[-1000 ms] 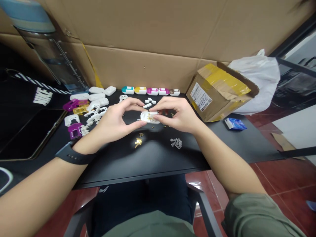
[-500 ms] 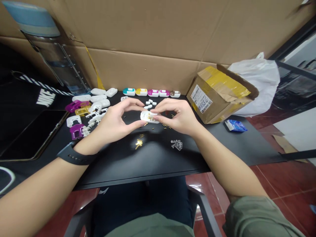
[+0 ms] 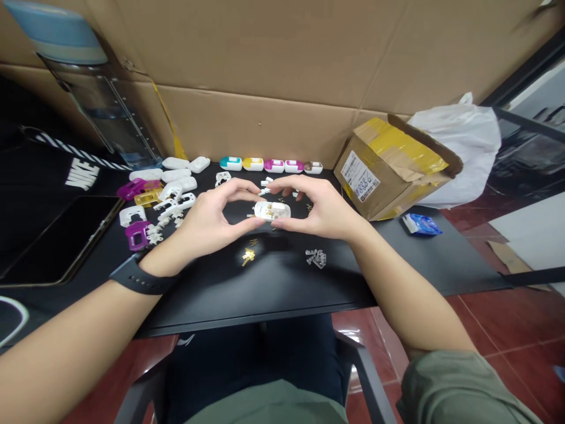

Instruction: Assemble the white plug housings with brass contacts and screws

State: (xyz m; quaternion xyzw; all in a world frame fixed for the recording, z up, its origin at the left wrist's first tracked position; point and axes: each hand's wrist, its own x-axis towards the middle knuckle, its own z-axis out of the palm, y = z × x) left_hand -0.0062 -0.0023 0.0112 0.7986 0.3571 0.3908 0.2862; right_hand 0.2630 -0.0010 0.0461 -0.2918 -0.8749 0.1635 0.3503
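Between my hands is a white oval plastic housing half (image 3: 260,211), its inside facing up with small brass-coloured parts in it. A small white block (image 3: 278,206) sits in its right half. My left hand (image 3: 220,212) grips the left end between thumb and fingers. My right hand (image 3: 320,206) has its thumb against the near edge, with its fingers raised apart from the housing. Below lie a little pile of brass pieces (image 3: 248,255) and clear plastic pieces (image 3: 316,258). Small white blocks (image 3: 266,183) lie beyond the hands, partly hidden.
White housings (image 3: 176,175) and a purple frame (image 3: 138,235) lie at left among other shells, near a dark tablet (image 3: 57,235). A row of coloured housings (image 3: 253,165) lines the cardboard wall. A carton (image 3: 392,171) and a blue packet (image 3: 421,224) are at right; a water bottle (image 3: 106,112) stands back left.
My right fingers have lifted off the housing, leaving the thumb at its near edge. The white block now shows in it. The housing has shifted slightly right.
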